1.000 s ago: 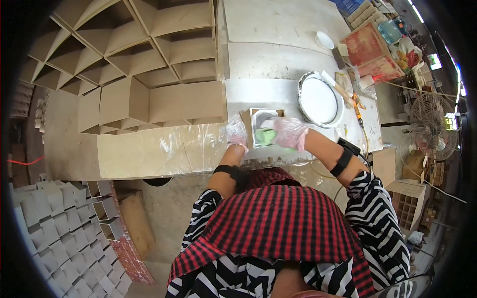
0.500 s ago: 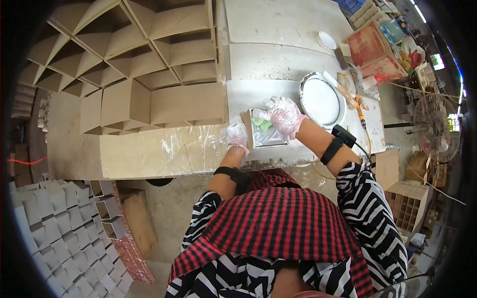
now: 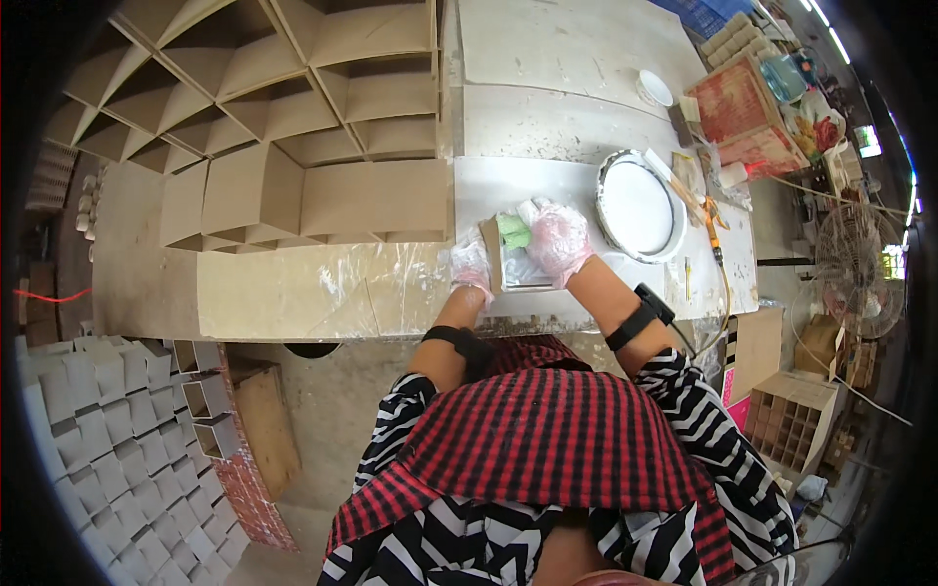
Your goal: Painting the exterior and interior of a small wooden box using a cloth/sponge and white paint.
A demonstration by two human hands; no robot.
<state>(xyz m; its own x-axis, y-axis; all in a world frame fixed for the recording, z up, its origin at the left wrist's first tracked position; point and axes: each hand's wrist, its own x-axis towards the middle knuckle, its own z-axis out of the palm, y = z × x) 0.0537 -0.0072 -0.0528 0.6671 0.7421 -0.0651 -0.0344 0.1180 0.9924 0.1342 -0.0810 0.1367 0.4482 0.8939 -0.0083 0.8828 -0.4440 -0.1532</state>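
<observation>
My left hand, in a clear plastic glove smeared with white, steadies the brown left wall of a small open box. The box's inside looks white and wet. Over its right part is my gloved right hand, closed on a light green sponge that reaches into the box near its far left corner. Part of the box's right side and the fingertips are hidden by that hand. Just to the right stands a round tub of white paint, its rim crusted.
Left on the table rise stacked brown cardboard boxes. A brush lies at the tub's rim, and an orange-handled tool with a cord is beyond. A white bowl sits farther back. White boxes are stacked low left.
My right hand has shifted slightly nearer to me and turned, while the green sponge shows closer to the box's left wall. My left hand stays at the box.
</observation>
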